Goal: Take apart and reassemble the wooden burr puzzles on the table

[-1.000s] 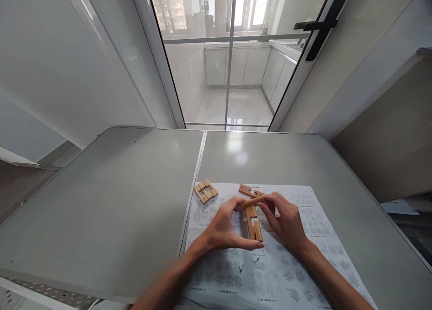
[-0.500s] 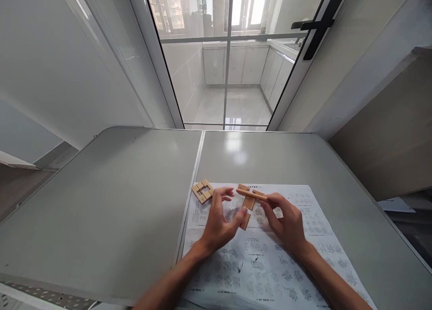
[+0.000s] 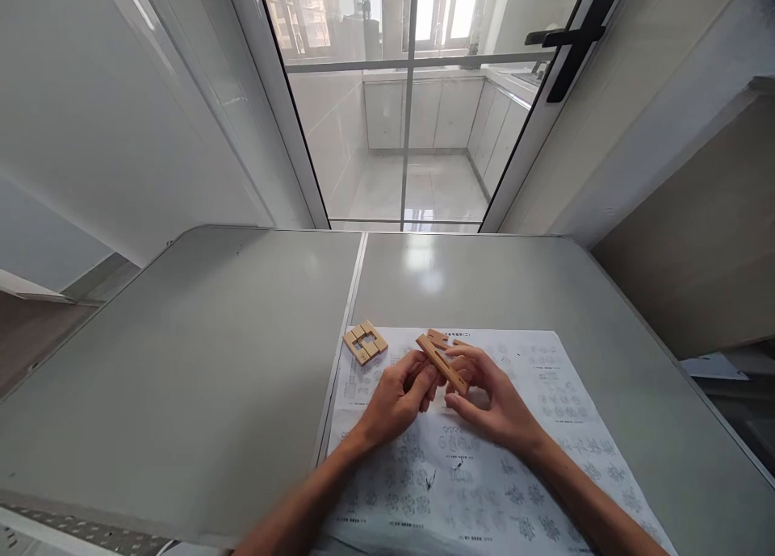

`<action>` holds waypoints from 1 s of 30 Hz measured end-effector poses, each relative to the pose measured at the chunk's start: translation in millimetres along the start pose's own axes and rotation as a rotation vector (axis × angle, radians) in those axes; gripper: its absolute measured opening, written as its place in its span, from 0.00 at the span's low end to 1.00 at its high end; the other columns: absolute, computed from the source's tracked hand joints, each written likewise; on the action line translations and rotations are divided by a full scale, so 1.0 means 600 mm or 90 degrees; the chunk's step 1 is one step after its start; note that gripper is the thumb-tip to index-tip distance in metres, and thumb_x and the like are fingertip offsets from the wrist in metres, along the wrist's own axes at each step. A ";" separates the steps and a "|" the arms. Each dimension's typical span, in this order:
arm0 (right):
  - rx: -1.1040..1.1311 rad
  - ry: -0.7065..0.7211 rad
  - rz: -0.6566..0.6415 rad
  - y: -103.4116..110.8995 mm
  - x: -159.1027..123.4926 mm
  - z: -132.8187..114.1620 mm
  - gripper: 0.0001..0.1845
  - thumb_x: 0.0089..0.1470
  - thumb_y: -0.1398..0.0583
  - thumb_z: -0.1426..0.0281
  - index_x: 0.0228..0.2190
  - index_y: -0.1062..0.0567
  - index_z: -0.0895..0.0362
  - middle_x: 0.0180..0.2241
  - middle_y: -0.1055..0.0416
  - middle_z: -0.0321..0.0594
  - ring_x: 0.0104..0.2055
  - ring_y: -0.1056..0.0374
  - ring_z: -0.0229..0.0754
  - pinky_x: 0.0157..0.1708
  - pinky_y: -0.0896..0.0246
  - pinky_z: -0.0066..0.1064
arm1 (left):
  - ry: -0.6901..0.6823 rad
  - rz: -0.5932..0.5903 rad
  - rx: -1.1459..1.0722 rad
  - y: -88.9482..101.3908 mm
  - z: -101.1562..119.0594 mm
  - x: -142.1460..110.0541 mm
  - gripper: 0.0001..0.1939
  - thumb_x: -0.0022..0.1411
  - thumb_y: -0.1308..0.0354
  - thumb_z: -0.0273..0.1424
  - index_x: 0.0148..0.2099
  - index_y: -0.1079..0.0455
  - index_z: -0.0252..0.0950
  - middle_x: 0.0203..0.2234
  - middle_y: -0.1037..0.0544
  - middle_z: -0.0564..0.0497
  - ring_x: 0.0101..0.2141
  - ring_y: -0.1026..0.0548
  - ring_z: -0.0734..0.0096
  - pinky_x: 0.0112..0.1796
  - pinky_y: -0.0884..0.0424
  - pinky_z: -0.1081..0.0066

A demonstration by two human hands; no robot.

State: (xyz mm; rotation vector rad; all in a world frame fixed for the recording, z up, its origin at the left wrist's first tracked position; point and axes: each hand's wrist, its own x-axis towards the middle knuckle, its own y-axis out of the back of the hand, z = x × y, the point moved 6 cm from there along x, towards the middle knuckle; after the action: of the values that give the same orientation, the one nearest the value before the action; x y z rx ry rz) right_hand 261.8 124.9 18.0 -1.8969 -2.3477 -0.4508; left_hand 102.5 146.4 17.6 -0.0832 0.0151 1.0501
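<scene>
A long wooden puzzle piece (image 3: 441,364) with a slot in its face is held slanted between my hands, above the printed sheet. My left hand (image 3: 396,403) is closed, thumb and fingertips at the piece's left side; whether a second piece sits in its fingers is hidden. My right hand (image 3: 500,403) curls its fingers and thumb around the piece's lower right end. Just behind lies a notched wooden piece (image 3: 437,338) on the paper, with part of another showing beside it. To the left rests a square assembly of wooden blocks (image 3: 365,344) with a gap in its middle.
A large printed sheet (image 3: 417,467) with puzzle diagrams lies under my hands on the grey table (image 3: 182,378). A light seam (image 3: 351,290) divides the tabletop. Beyond the far edge stands a glass door with a black handle (image 3: 581,39).
The slotted piece has swung from nearly level to slanting down right and come closer. My left hand has closed in on it, and the pieces that lay below are now out of sight.
</scene>
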 end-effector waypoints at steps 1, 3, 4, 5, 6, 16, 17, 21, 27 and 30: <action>0.073 -0.035 -0.035 -0.004 0.000 0.006 0.25 0.64 0.33 0.59 0.59 0.31 0.50 0.34 0.22 0.38 0.34 0.23 0.45 0.35 0.25 0.37 | -0.006 -0.006 0.019 0.000 0.002 -0.001 0.20 0.76 0.45 0.48 0.48 0.30 0.35 0.26 0.31 0.56 0.25 0.35 0.76 0.28 0.37 0.73; 0.194 -0.094 -0.085 -0.010 0.000 0.017 0.28 0.65 0.35 0.53 0.60 0.32 0.51 0.31 0.23 0.37 0.30 0.25 0.44 0.33 0.26 0.37 | -0.015 -0.027 0.049 -0.004 0.005 -0.003 0.19 0.76 0.47 0.48 0.48 0.29 0.35 0.26 0.30 0.55 0.25 0.36 0.75 0.28 0.39 0.73; 0.234 -0.120 -0.097 -0.012 -0.001 0.021 0.27 0.66 0.37 0.52 0.59 0.31 0.53 0.29 0.24 0.36 0.27 0.27 0.43 0.31 0.27 0.36 | -0.021 -0.044 0.059 -0.007 0.007 -0.005 0.19 0.77 0.48 0.47 0.48 0.29 0.35 0.27 0.28 0.54 0.24 0.36 0.75 0.28 0.39 0.73; 0.261 -0.145 -0.106 -0.013 -0.001 0.026 0.27 0.67 0.38 0.51 0.58 0.30 0.54 0.27 0.25 0.35 0.25 0.29 0.42 0.30 0.29 0.35 | -0.028 -0.056 0.070 -0.009 0.009 -0.006 0.19 0.77 0.49 0.47 0.47 0.29 0.35 0.26 0.27 0.54 0.24 0.37 0.75 0.28 0.39 0.72; 0.277 -0.167 -0.115 -0.014 -0.002 0.030 0.26 0.68 0.38 0.52 0.58 0.29 0.56 0.24 0.26 0.34 0.23 0.30 0.41 0.28 0.31 0.34 | -0.036 -0.066 0.085 -0.012 0.011 -0.008 0.20 0.77 0.49 0.47 0.46 0.29 0.35 0.26 0.27 0.54 0.24 0.37 0.74 0.27 0.39 0.72; 0.385 -0.234 -0.174 -0.024 -0.010 0.056 0.36 0.57 0.28 0.52 0.59 0.29 0.55 0.21 0.30 0.28 0.17 0.32 0.37 0.19 0.36 0.27 | -0.058 -0.095 0.147 -0.018 0.022 -0.011 0.21 0.76 0.48 0.46 0.43 0.27 0.34 0.25 0.36 0.56 0.25 0.42 0.76 0.26 0.44 0.73; 0.394 -0.239 -0.177 -0.024 -0.012 0.058 0.37 0.56 0.27 0.51 0.59 0.28 0.54 0.21 0.30 0.28 0.16 0.33 0.37 0.18 0.36 0.27 | -0.055 -0.097 0.144 -0.018 0.021 -0.011 0.20 0.75 0.47 0.46 0.41 0.27 0.34 0.24 0.36 0.56 0.24 0.43 0.76 0.26 0.45 0.73; 0.400 -0.239 -0.149 -0.015 -0.012 0.058 0.39 0.50 0.26 0.48 0.56 0.27 0.52 0.23 0.29 0.29 0.16 0.33 0.37 0.18 0.35 0.28 | -0.033 -0.081 0.157 -0.016 0.012 -0.012 0.20 0.73 0.43 0.44 0.33 0.31 0.35 0.21 0.41 0.59 0.23 0.46 0.77 0.25 0.48 0.73; 0.196 -0.199 0.132 0.041 0.001 0.039 0.23 0.63 0.34 0.50 0.47 0.21 0.55 0.27 0.25 0.36 0.23 0.33 0.38 0.24 0.36 0.30 | -0.030 0.000 0.184 -0.006 0.005 -0.010 0.17 0.75 0.46 0.45 0.42 0.31 0.36 0.23 0.37 0.59 0.24 0.42 0.76 0.27 0.42 0.74; 0.011 -0.168 0.299 0.080 -0.001 0.034 0.20 0.65 0.35 0.51 0.43 0.20 0.55 0.33 0.22 0.40 0.32 0.28 0.43 0.32 0.32 0.33 | -0.052 0.029 0.257 -0.003 0.006 -0.009 0.15 0.76 0.46 0.43 0.43 0.30 0.36 0.23 0.34 0.58 0.23 0.39 0.76 0.26 0.41 0.74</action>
State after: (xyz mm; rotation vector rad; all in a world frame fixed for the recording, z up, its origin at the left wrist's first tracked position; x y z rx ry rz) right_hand 310.6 138.9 6.4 -2.5289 -1.9178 -0.1406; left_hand 101.3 141.1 21.5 0.3263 0.1548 1.0770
